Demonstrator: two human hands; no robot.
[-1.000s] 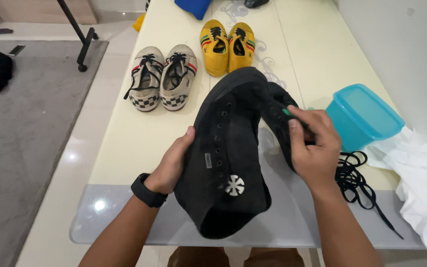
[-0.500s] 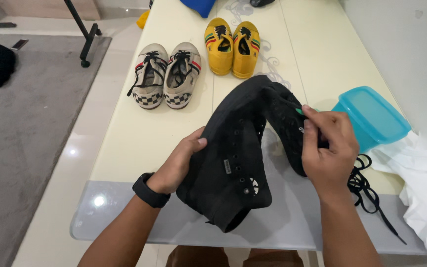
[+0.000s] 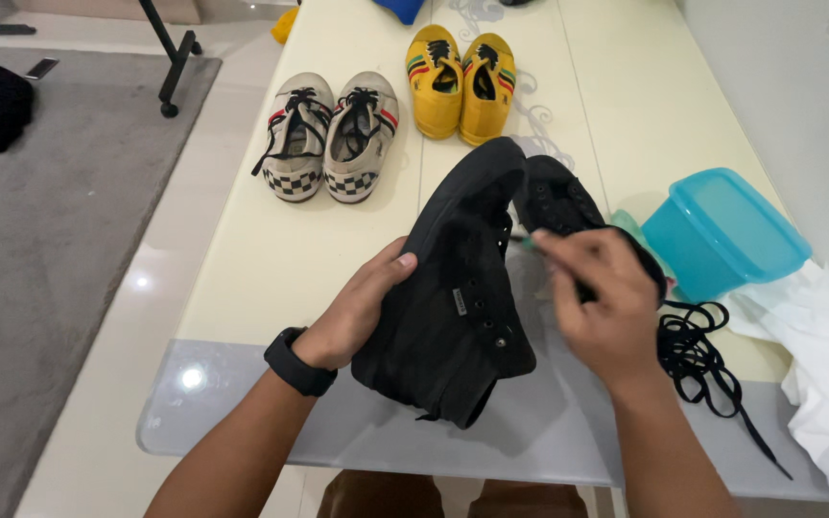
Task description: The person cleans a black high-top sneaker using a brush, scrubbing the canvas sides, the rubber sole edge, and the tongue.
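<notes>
Black canvas high-top shoe (image 3: 453, 297) is being held tilted above the near edge of the pale glass-topped table (image 3: 271, 278), with the left hand (image 3: 362, 307) clamping its heel side, thumb pressing on the canvas. Just beside that grip, the right hand (image 3: 597, 297) is pinching shut on a small green-tipped tool (image 3: 527, 242) at the eyelets, so cleaning appears in hand, and I judge the next stroke needs steady support. Loose black shoelaces (image 3: 698, 350) are lying right of the right hand, near a turquoise plastic tub (image 3: 722, 230).

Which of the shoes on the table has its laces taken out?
The black high-top held in the left hand; its eyelets are bare, while the checkered pair stays laced.
</notes>
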